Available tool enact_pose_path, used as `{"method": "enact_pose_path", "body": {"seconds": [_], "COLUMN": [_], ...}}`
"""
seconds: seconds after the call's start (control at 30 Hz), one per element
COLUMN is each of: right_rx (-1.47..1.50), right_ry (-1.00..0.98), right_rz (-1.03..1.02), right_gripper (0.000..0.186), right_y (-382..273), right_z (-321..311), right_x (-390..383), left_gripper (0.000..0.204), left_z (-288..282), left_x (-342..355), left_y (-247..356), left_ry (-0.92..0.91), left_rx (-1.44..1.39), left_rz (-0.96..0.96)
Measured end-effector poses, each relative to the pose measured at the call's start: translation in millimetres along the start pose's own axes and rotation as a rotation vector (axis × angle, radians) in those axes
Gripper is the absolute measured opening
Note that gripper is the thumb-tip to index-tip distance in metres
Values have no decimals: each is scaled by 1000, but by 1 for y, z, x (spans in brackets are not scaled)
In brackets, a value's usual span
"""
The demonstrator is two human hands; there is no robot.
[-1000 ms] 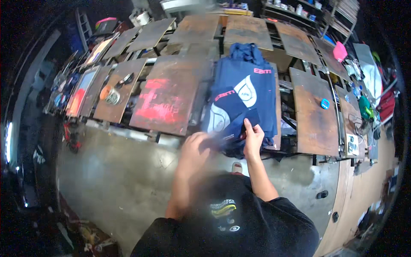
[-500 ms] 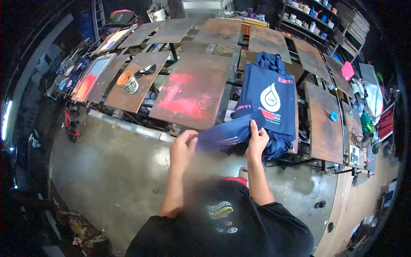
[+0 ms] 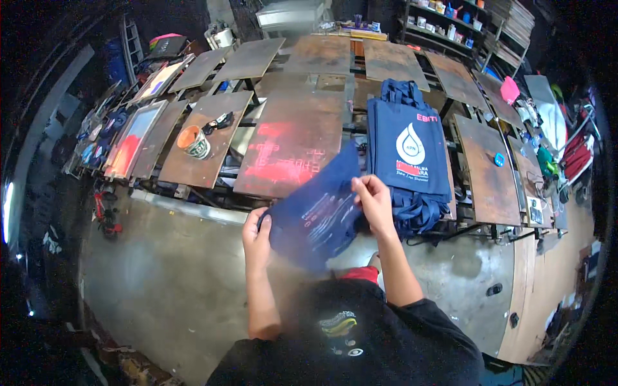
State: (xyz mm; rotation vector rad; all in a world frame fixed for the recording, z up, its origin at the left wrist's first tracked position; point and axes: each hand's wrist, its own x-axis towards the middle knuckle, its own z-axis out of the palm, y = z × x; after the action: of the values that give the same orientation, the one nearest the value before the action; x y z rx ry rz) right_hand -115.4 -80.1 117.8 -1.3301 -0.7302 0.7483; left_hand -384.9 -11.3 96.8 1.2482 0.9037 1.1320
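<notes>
Bag (image 3: 318, 215) of dark navy cloth hangs in the air between both hands, slack and somewhat blurred, with pale printed lines across the side facing up. It is spread flat like a sheet, tilted so that its far corner rises toward the red-stained board (image 3: 293, 145) and its near edge droops over the concrete floor (image 3: 161, 270).

Left hand (image 3: 257, 235) pinches the bag's lower left corner, fingers curled over the cloth edge. Right hand (image 3: 373, 202) pinches the upper right edge, thumb and fingers pressed together on the fabric, held higher than the left. The bag stretches between the two grips, in front of the person's chest and just short of the row of boards.

Just beside the right hand, a stack (image 3: 409, 148) of the same navy bags lies on a board, the top one showing a white drop-shaped print with red lettering; its handles spill off the near edge. Farther left, a round tub (image 3: 193, 141) with orange-red ink stands on another brown board.
</notes>
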Motion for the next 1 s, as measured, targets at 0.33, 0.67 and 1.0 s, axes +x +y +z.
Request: {"method": "enact_pose_path", "body": {"seconds": [0.33,0.67,1.0], "right_rx": [-307,-576,-687], "right_ry": [-475,-560,-523], "right_rz": [24,-359,-490], "right_gripper": [33,31,33], "right_y": [-51,-19,-41], "right_z": [-24,-68,-114], "right_x": [-53,-17,-20], "left_gripper": [22,37,22], "left_z": [43,187,267], "left_x": [-2,-48,-165], "left_y": [5,148,210], "left_ry": [-374,-989,-1656], "left_rx": [296,587,-929], "left_rz": [200,1037,783]}}
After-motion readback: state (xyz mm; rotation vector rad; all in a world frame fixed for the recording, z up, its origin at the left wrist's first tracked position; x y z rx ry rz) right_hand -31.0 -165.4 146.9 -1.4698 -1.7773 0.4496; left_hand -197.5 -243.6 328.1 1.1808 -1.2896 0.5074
